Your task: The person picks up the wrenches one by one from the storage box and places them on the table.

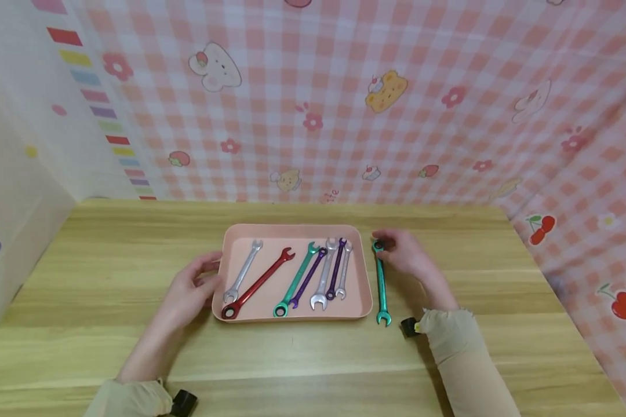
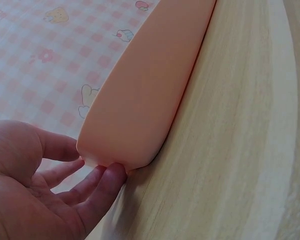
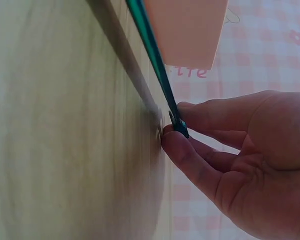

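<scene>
Against the left end of a pink tray (image 1: 297,231), my left hand (image 1: 190,292) rests with its fingertips touching the outer wall; the left wrist view shows these fingers (image 2: 107,187) loosely bent at the tray's end. To the right of the tray, my right hand (image 1: 404,252) pinches the ring end of a green combination wrench (image 1: 382,289) between thumb and fingers. In the right wrist view this wrench (image 3: 155,55) slants just above the table. Inside the tray lie a red wrench (image 1: 261,282), another green wrench (image 1: 297,279), and several silver and purple wrenches.
The wooden table (image 1: 302,370) ends at a pink checked cloth (image 1: 313,150) hanging behind it. More cloth hangs along the left and right sides. A small black device (image 1: 409,327) sits at the right cuff, another black device (image 1: 184,402) at the left cuff.
</scene>
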Tool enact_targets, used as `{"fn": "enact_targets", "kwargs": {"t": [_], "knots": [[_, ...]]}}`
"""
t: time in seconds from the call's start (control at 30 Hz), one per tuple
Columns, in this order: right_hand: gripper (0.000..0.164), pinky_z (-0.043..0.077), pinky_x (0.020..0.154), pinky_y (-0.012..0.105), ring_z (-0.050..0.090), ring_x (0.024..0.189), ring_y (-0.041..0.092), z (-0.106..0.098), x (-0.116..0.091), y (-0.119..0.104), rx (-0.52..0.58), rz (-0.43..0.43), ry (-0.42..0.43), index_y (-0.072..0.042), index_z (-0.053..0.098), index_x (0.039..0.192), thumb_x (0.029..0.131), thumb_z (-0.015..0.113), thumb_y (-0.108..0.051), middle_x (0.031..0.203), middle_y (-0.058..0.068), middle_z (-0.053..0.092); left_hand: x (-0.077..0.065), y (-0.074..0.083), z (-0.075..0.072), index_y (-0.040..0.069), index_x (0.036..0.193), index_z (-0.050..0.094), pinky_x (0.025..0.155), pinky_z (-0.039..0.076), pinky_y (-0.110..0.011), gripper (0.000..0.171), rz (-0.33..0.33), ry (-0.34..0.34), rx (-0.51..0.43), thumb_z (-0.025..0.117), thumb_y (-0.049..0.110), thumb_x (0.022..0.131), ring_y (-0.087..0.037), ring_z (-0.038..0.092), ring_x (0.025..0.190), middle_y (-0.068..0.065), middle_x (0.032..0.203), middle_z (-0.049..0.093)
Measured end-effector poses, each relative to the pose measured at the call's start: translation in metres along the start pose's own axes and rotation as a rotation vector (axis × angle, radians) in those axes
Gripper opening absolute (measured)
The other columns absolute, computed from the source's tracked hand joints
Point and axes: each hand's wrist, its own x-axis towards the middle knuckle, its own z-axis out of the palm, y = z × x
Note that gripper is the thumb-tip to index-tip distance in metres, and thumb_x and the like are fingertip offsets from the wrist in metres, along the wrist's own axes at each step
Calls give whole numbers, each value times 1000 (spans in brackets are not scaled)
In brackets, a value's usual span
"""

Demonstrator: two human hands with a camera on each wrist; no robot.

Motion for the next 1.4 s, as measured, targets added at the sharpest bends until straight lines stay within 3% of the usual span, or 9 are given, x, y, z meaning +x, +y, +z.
{"fn": "enact_targets", "kwargs": {"t": [0.3,0.67,0.83,1.1,1.33,1.4], "knots": [[44,52,110,55,64,124,44,0,5,-3,-53,50,16,6,59,140,97,65,3,136,30,66,1,0,1,6,162,35,78,57,-21,57,9,-1,3,52,12,108,-40,57,135,-28,159,45],[44,52,108,55,64,120,41,2,8,0,-91,42,25,4,60,141,97,65,0,132,28,68,1,-1,3,5,163,34,79,56,-20,58,12,0,-5,51,11,108,-42,56,136,-29,159,45],[45,51,111,56,62,127,42,4,6,1,-98,56,24,2,59,142,98,66,-3,138,27,66,0,-1,3,5,162,34,79,56,-21,57,7,-4,3,51,10,108,-42,56,136,-30,158,45],[43,54,107,56,60,131,42,-6,1,-11,81,-13,146,1,59,145,104,62,-12,141,26,64,1,-1,3,6,162,35,79,55,-20,57,15,3,2,52,11,108,-43,56,137,-29,159,45],[43,55,103,33,60,134,33,-10,-12,-41,331,-35,115,-7,59,147,106,62,-20,145,19,64,0,-1,2,4,162,36,79,56,-22,57,15,-1,11,52,10,108,-41,57,135,-29,158,45],[42,55,103,32,60,134,32,-10,-14,-51,359,-56,102,-8,59,146,106,62,-19,145,18,64,0,-1,1,4,162,36,79,55,-21,56,23,4,14,52,10,108,-41,57,136,-29,158,45]]}}
